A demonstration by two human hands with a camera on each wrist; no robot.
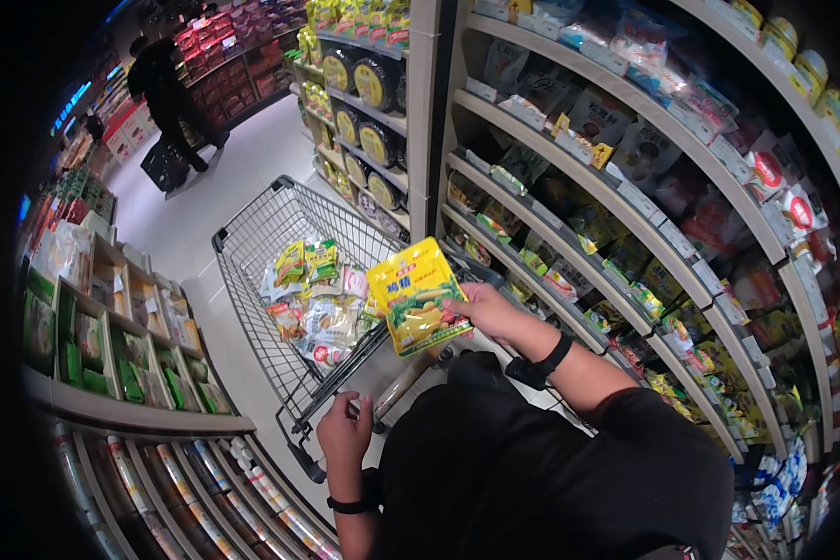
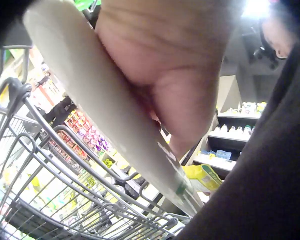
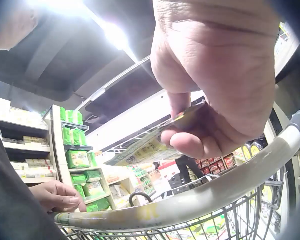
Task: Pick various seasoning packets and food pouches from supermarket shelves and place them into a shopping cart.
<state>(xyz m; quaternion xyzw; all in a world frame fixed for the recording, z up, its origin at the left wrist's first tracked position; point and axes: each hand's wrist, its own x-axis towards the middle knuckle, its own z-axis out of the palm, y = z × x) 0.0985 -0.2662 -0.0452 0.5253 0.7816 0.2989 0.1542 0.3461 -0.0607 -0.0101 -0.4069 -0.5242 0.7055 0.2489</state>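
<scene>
My right hand (image 1: 487, 313) pinches a bright yellow pouch of chicken seasoning (image 1: 418, 280) by its right edge, the thumb on its printed front. The pouch is held tilted above the near end of a wire shopping cart (image 1: 252, 224). From below, in the right wrist view, the fingers (image 3: 187, 145) curl under the pouch's edge, over the cart's pale handle (image 3: 180, 202). My left hand (image 1: 343, 429) is at the left part of the handle, its fingers loosely bent. In the left wrist view the handle hides part of that hand (image 2: 165, 75).
Several packets (image 1: 322, 308) lie in the cart. Stocked shelves (image 1: 616, 177) rise close on the right, and a low display of green packs (image 1: 131, 336) lines the left. Ahead, a person in dark clothes (image 1: 163, 89) stands in the aisle beside a black case (image 1: 163, 166).
</scene>
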